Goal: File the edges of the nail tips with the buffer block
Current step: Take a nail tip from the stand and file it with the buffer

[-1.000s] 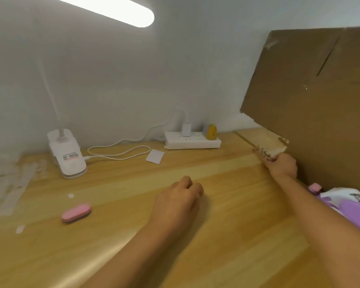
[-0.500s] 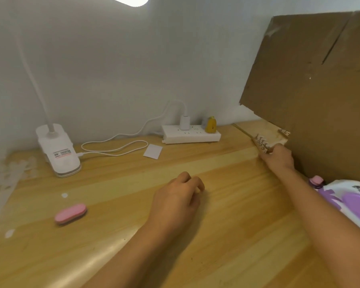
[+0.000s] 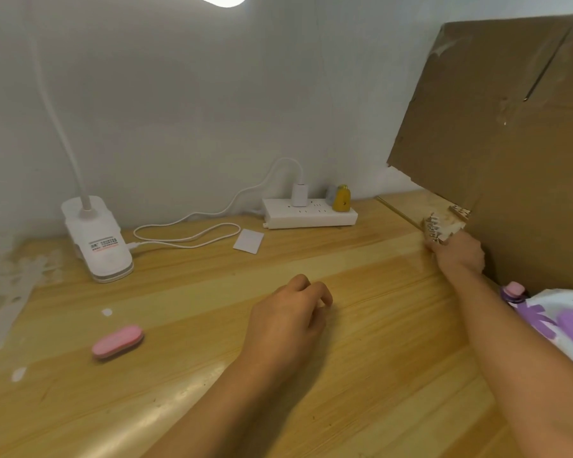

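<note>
The right hand (image 3: 458,256) reaches to the far right of the counter (image 3: 377,325), just beside a cardboard sheet (image 3: 510,143), its grip curled around a row of nail tips (image 3: 434,230). The left hand (image 3: 288,312) rests mid-counter, its grip loosely curled and holding nothing. The pink buffer block (image 3: 117,342) lies untouched, well to its left.

The buffer block (image 3: 117,342) is a pink rounded oblong with a paler underside, lying flat at 8 o'clock in the view. The nail tips (image 3: 434,230) (1 short row of pale pointed pieces, blurred) sit at 2 o'clock, well apart from it.
</note>
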The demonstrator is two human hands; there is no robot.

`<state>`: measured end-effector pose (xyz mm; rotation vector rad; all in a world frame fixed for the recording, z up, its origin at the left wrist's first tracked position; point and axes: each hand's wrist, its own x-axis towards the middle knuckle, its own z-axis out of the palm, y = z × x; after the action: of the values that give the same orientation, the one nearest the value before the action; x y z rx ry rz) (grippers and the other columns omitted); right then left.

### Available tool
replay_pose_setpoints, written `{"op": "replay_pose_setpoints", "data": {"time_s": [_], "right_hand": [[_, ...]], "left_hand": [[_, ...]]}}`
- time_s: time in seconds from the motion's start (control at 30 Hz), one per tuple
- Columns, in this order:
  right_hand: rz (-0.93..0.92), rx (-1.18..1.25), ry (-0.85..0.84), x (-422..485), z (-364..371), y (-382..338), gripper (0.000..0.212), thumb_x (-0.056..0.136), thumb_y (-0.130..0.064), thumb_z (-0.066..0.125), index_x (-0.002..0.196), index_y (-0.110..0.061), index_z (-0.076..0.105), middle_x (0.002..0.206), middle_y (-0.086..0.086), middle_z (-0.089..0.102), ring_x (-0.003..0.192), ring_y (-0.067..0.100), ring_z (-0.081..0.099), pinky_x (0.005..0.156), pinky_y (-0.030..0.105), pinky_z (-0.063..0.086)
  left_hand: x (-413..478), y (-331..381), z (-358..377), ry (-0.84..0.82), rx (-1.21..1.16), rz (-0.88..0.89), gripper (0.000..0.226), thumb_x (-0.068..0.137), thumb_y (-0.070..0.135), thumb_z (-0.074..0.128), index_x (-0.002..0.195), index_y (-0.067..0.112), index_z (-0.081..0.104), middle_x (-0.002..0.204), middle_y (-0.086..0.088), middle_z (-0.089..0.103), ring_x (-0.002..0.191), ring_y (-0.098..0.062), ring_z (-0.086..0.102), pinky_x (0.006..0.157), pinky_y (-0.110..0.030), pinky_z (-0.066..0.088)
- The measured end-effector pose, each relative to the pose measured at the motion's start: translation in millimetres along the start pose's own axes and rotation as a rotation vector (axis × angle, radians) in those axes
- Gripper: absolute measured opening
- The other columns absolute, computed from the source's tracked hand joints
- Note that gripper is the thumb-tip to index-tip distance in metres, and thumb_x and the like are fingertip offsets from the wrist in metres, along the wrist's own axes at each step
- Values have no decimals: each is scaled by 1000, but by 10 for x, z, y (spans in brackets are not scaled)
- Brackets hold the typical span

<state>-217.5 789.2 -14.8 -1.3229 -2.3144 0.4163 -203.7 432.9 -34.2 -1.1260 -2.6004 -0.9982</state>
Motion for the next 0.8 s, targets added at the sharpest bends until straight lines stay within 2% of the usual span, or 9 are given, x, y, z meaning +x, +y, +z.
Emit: {"op": "replay_pose_setpoints", "data": {"time_s": [0.1,0.17,0.23,0.33,0.4,0.5,0.6,0.7,0.8], "right_hand": [[-86,39,-22,-74,2,24,35,90,-44,69,88,-10,66,92,12,67,84,28,59,67,34,44],[-193,103,-57,-136,-9,77,21,90,-42,70,94,-22,66,93,1,62,87,21,56,62,29,38],[-322,125,-99,-155,-28,132,12,92,-36,68,100,-27,70,92,-2,63,85,19,57,59,28,37],[-533,32,-129,-120,-64,193,18,96,-30,61,112,-28,70,81,-1,59,75,16,55,59,34,44],[-611,-54,-147,-88,-63,189,25,99,-33,56,121,-28,67,83,-1,59,78,17,54,65,38,46],[-433,-218,-129,-13,26,54,37,102,-40,45,132,-24,58,118,8,64,107,31,59,79,40,47],[-273,-311,-132,-6,106,-128,37,101,-38,41,121,-10,52,119,18,62,108,36,58,74,37,40],[-339,-349,-157,-105,52,-193,34,102,-35,43,123,-10,52,114,15,64,105,34,59,71,36,40],[-573,-286,-170,-422,-60,-318,34,98,-27,53,131,-17,55,98,3,65,90,23,61,65,34,44]], "left_hand": [[-1,-1,0,2,-3,-5,21,95,27,46,110,38,56,96,16,48,82,-4,51,60,-24,36],[1,-1,6,-2,0,-5,21,95,27,46,110,38,56,95,16,48,82,-4,50,58,-23,33],[7,-2,9,-5,-3,-8,21,95,27,46,110,38,56,94,17,47,82,-4,49,58,-23,32],[12,0,7,-4,-10,-14,21,94,28,46,109,39,56,94,16,48,83,-4,50,58,-23,33],[10,-2,10,-1,-15,-15,21,94,28,46,109,38,56,94,17,48,84,-4,51,60,-23,35],[16,-9,18,9,-14,-6,20,95,29,46,109,38,56,92,17,47,84,-4,50,57,-20,32],[17,-7,15,2,-6,-6,19,95,29,46,108,38,56,91,17,47,83,-3,50,57,-20,31],[23,10,0,-15,-1,-20,20,95,28,45,109,37,57,94,15,50,83,-5,52,60,-24,35],[15,44,-23,-49,-64,-65,23,97,25,45,114,30,59,100,10,55,90,-13,55,67,-27,40]]}}
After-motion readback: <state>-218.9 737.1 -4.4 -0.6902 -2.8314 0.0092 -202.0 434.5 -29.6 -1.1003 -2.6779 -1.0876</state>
